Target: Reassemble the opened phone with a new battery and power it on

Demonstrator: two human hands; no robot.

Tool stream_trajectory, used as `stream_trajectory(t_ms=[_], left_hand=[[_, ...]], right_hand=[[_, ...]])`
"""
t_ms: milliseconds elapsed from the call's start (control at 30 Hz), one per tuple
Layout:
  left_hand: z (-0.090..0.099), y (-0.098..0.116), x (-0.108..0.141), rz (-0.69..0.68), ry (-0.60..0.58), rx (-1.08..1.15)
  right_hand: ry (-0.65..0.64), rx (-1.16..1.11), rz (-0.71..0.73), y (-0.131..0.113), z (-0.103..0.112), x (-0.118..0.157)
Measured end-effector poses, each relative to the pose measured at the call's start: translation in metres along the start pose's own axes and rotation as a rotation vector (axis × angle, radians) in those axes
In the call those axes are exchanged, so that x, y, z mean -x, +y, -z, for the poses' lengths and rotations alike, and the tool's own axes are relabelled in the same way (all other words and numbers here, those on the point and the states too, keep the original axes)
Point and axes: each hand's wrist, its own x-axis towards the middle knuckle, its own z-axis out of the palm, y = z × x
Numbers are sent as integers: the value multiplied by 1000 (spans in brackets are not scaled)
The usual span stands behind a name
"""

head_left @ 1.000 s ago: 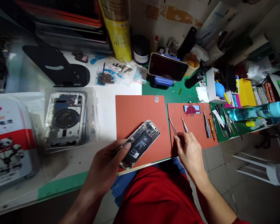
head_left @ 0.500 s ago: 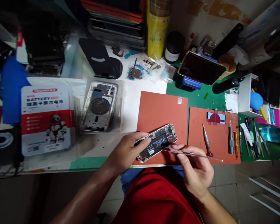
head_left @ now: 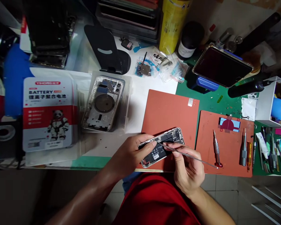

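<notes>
An opened phone (head_left: 162,153) with a black battery and bare inner parts is tilted over the front edge of the red-brown mat (head_left: 170,115). My left hand (head_left: 133,153) grips its left end, thumb on top near the upper edge. Between the fingers of my right hand (head_left: 189,168) is a thin metal tool (head_left: 194,157), its tip over the battery close to my left thumb. Whether the tip touches the phone I cannot tell. Part of the phone's lower right edge is hidden behind my right fingers.
Left of the mat lie a phone housing (head_left: 103,104) in a clear tray and a battery package (head_left: 50,112). A second mat (head_left: 207,150) on the right bears screwdrivers (head_left: 216,148). Behind stands a phone (head_left: 222,66) on a blue holder.
The tool tip has moved from the battery's lower right edge up and left toward my left thumb. My right hand has come closer to my left. The whole view has shifted.
</notes>
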Motion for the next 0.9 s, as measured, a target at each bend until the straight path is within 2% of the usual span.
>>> stream_trajectory(t_ms=[500,900], left_hand=[[1,1,-2,18,5,-53],[1,4,-1,6,-1,-15]], right_hand=[[-45,26,3,0,3,1],[-77,84,19,-4,4,-5]])
